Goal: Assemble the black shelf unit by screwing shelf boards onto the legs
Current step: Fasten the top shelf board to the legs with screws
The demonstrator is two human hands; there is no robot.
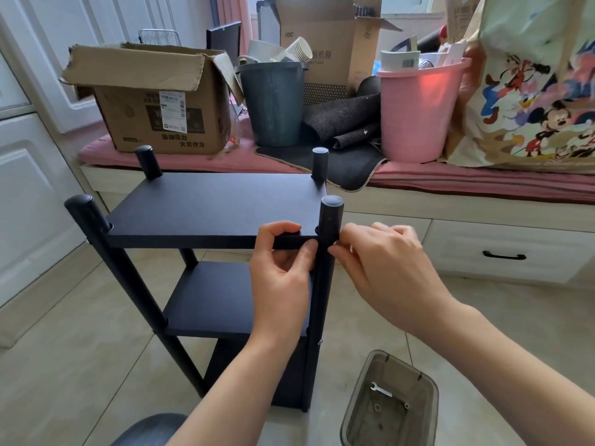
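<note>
Black board (212,204): left hand (280,262) pinches its front edge, level.
Leg (328,226): right hand (386,262) fingertips pinched there; screw unseen, better started straight.

Floor: pale glossy tiles (502,317) are spreading across the lower half, catching soft daylight.
Window seat: a low bench with a pink cushion (450,181) is running from 10 to 3 o'clock.
Drawer: a white front with a black handle (504,255) is sitting under the bench at 3 o'clock.
Wall: white panelled doors (35,175) are standing at 9 o'clock.
Window: a pink curtain (230,14) is hanging at 12 o'clock.
</note>
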